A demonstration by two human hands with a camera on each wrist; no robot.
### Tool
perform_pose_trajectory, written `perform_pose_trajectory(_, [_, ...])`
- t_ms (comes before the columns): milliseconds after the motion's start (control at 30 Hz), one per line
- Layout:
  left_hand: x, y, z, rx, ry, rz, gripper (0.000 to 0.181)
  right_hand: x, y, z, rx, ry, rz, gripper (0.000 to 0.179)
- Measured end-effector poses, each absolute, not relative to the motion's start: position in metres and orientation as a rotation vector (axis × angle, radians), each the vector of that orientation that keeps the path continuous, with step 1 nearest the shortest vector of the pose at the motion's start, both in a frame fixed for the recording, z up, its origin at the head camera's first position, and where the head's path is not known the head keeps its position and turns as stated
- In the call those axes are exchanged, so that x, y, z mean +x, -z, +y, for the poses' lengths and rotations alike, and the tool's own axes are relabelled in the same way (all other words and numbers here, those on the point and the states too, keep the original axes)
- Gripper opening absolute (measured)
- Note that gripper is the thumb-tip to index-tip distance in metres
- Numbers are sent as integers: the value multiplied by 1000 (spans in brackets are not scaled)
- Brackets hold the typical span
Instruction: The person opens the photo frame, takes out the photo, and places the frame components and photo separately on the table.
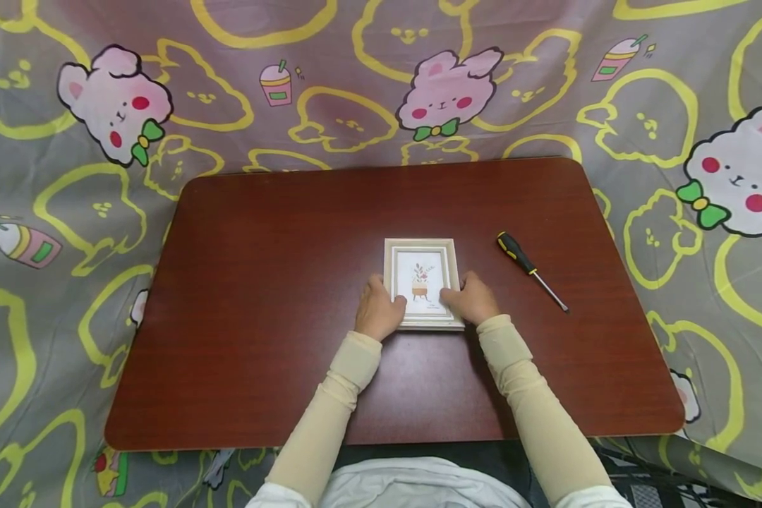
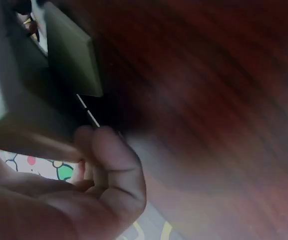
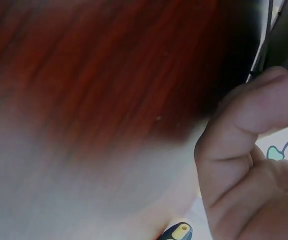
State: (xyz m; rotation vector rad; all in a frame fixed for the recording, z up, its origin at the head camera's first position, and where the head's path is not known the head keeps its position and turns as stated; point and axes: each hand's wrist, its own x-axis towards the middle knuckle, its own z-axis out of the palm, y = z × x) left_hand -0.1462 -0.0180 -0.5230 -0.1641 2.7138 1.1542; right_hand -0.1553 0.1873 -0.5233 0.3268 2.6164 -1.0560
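Observation:
A cream picture frame (image 1: 419,325) with a small drawing of a potted plant faces up above the middle of the table. My left hand (image 1: 379,310) grips its left side, the thumb lying on the front. On the opposite side my right hand (image 1: 472,299) holds it the same way. In the left wrist view the curled fingers (image 2: 116,155) reach behind the frame's edge, near a flat greyish-green panel (image 2: 74,52) that sticks out at the back. The right wrist view shows bent fingers (image 3: 253,110) at the frame's dark underside.
A screwdriver (image 1: 533,271) with a black and yellow handle lies to the right of the frame, its tip toward the near right. The reddish-brown table (image 1: 260,282) has rounded corners. Patterned cloth (image 1: 349,70) with cartoon animals hangs behind and at both sides.

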Motion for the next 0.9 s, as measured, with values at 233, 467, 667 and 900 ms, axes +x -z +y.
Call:
perform_pose_trajectory(233, [-147, 526, -13, -197, -1139, 2731, 46, -154, 520, 188, 331, 1037, 2579, 46])
perform_pose_trajectory(467, [-149, 524, -13, -215, -1068, 2665, 52, -156, 517, 188, 328, 979, 2550, 59])
perform_pose_trajectory(667, [-151, 524, -13, -193, -1026, 2645, 51, -159, 517, 190, 288, 927, 2531, 56])
perform_pose_trajectory(900, [-153, 520, -14, -154, -967, 2602, 56, -165, 518, 191, 203, 901, 2513, 33])
